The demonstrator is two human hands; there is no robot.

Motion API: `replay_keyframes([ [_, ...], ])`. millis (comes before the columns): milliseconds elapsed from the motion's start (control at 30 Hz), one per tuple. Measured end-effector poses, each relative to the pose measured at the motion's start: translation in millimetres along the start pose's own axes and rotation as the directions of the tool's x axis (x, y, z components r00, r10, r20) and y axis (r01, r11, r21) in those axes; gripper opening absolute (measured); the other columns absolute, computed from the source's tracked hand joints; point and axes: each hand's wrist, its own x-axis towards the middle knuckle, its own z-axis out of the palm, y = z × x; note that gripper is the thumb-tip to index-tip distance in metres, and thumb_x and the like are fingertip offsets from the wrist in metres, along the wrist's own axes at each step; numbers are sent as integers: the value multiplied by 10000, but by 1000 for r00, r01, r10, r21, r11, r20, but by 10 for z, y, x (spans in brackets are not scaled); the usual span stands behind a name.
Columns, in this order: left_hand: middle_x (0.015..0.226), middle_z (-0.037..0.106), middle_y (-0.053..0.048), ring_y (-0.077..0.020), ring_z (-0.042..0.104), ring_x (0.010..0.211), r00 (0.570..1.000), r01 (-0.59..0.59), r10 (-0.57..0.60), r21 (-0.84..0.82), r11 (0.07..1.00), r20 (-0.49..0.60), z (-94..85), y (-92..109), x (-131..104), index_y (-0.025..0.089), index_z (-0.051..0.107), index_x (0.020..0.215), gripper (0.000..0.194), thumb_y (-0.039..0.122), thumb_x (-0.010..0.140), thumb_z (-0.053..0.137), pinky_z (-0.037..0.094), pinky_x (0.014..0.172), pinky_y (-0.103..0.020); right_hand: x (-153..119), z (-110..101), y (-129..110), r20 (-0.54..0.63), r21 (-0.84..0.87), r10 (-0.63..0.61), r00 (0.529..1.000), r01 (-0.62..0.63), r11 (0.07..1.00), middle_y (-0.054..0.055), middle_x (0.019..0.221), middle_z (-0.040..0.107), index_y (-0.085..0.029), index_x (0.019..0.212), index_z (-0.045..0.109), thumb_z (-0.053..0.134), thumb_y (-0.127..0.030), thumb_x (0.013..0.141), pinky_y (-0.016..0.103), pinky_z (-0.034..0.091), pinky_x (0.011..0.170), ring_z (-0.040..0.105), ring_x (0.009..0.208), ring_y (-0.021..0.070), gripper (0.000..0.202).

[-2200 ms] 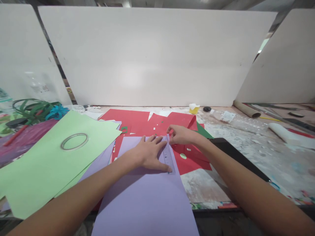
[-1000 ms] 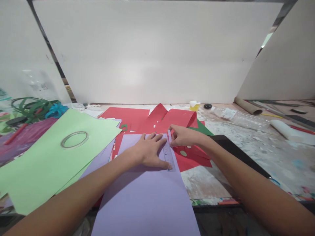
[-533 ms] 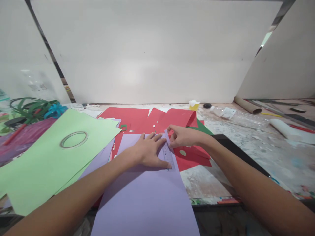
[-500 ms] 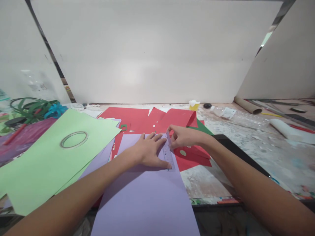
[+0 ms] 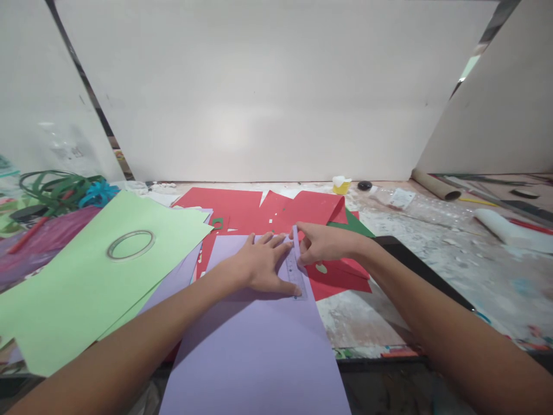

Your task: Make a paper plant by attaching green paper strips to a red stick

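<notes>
A large purple sheet of paper (image 5: 259, 351) lies in front of me, its near end hanging past the table edge. On it rests a clear ruler (image 5: 296, 278) along the right edge. My left hand (image 5: 262, 268) lies flat with fingers spread, its thumb on the ruler's near end and its fingertips by the far end. Beyond the ruler, my right hand (image 5: 320, 242) pinches a narrow strip of the purple paper's edge (image 5: 296, 242), which stands up along the ruler. Whether that strip is folded or torn I cannot tell.
Red paper (image 5: 242, 204) with cut-outs lies behind and under the purple sheet. A tape roll (image 5: 131, 246) sits on green sheets (image 5: 82, 294) at left. To the right are a black flat object (image 5: 419, 268), a plastic bottle (image 5: 415, 203) and a cardboard tube (image 5: 436, 185).
The purple edge strip under my right hand has risen more upright along the ruler. My right hand has shifted slightly; my left hand stays in place.
</notes>
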Motion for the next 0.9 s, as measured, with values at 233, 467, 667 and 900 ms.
replay_keyframes([
  [233,1574,279,-124,-387,229,1432,1000,-19,19,3,1000,-24,-9,8,3,233,400,1432,977,862,686,447,224,1115,-599,9,25,-24,-6,-100,57,998,-58,993,-5,665,678,-223,1148,392,654,-260,673,276,401,545,655,683,218,544],
  [467,1577,272,-122,-394,202,1442,1000,-6,6,-6,1000,-8,-12,17,5,241,386,1446,985,858,682,459,205,1126,-592,-36,29,-69,26,-17,-10,1000,10,1000,-4,740,663,-214,1126,406,672,-263,670,264,423,527,640,627,186,530],
  [667,1559,307,-136,-384,230,1432,1000,-13,13,0,1000,-21,-3,6,-5,219,364,1458,1012,866,684,440,218,1117,-607,-77,2,-83,36,-122,-4,999,8,993,-17,653,645,-200,1127,425,699,-301,664,263,419,531,639,645,200,547],
  [900,1583,254,-128,-382,206,1442,1000,-15,15,6,1000,-6,-13,15,-8,228,283,1501,1041,875,695,401,205,1125,-597,-22,44,-56,40,-95,8,999,-5,995,-16,698,641,-210,1112,436,692,-274,645,257,446,495,641,622,194,536],
])
